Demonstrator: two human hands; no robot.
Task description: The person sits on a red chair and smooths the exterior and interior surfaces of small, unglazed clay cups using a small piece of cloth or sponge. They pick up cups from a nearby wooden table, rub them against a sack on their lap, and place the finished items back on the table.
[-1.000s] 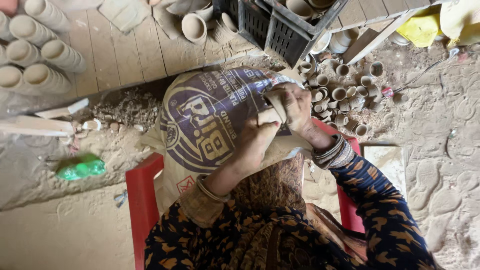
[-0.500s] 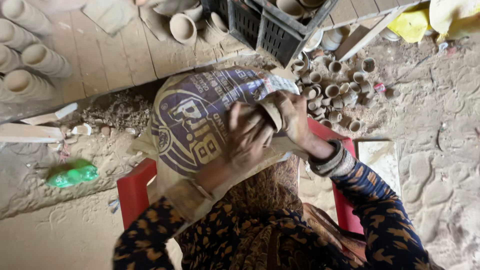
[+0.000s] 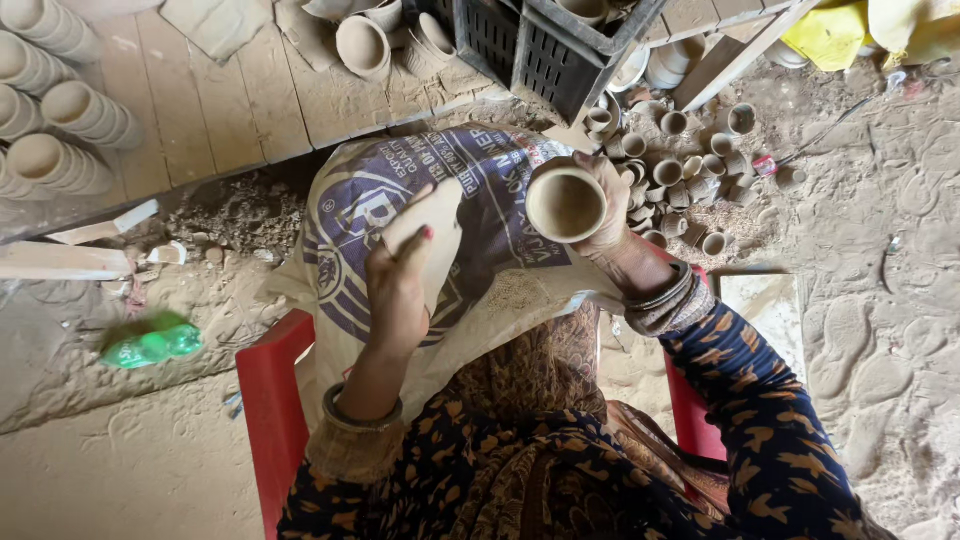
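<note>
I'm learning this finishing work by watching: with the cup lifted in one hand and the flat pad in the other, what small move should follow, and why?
Probably bring the flat pad in the left hand back against the clay cup. The right hand holds the cup up with its mouth facing the camera, apart from the pad, and both hang over the printed sack on the lap.

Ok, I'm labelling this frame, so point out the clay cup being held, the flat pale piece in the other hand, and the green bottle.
clay cup (image 3: 566,203), head view, on its open mouth.
flat pale piece (image 3: 428,225), head view, on its upper face.
green bottle (image 3: 150,343), head view, on its body.
</note>
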